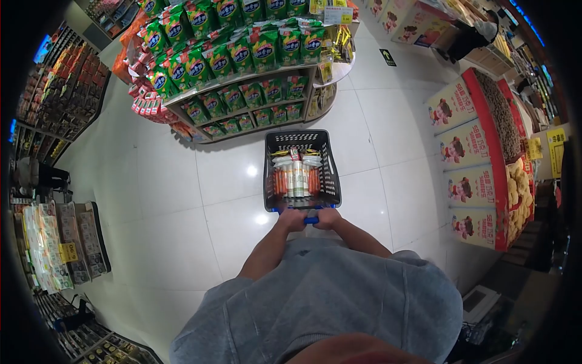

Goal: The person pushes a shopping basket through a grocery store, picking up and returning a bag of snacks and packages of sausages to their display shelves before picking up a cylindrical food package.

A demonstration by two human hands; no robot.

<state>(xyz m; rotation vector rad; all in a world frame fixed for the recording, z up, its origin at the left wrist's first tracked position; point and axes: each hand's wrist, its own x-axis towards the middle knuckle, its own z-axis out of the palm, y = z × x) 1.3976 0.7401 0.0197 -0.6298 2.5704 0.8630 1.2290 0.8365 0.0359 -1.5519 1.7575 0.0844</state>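
Both my hands are wrapped round the blue handle (311, 220) of a shopping cart. My left hand (293, 219) grips its left part, and my right hand (328, 218) grips its right part, close beside it. Ahead of them sits the cart's black basket (331, 176) with perforated sides. Inside it lie white and green cylindrical packs (297, 181), with orange-red packs (280, 181) along both sides. Several white and yellow packets rest toward the far end of the basket. The finger undersides are hidden.
A display shelf (206, 142) stacked with green bags (265, 48) stands just ahead of the basket. Printed boxes (464, 151) topped with loose goods line the right side. Racks (66, 85) and a small display (45, 242) stand left. One person (476, 39) is at the upper right.
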